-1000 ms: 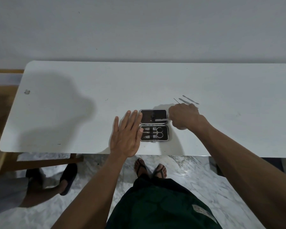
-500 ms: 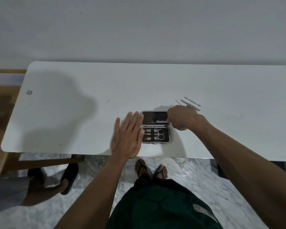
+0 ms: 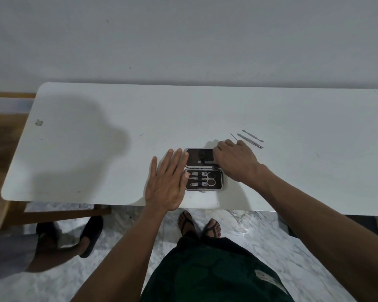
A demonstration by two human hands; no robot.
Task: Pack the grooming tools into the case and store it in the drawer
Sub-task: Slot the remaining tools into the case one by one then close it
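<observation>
Right hand [image 3: 236,163] is shifted over case [image 3: 203,170] lid | its grip cannot be told | left hand [image 3: 167,183] fingers are spread flat, touching case's left edge near table [image 3: 96,160] front edge

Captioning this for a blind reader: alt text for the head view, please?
An open grooming case lies on a white table; the left hand steadies its edge, the right hand covers its far half. Three thin metal tools lie loose beyond.

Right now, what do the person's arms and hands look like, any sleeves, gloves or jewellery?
Both arms are bare to the frame edge, no sleeves showing. The left hand and right hand wear no gloves; no rings, watch or bracelets are visible.
</observation>
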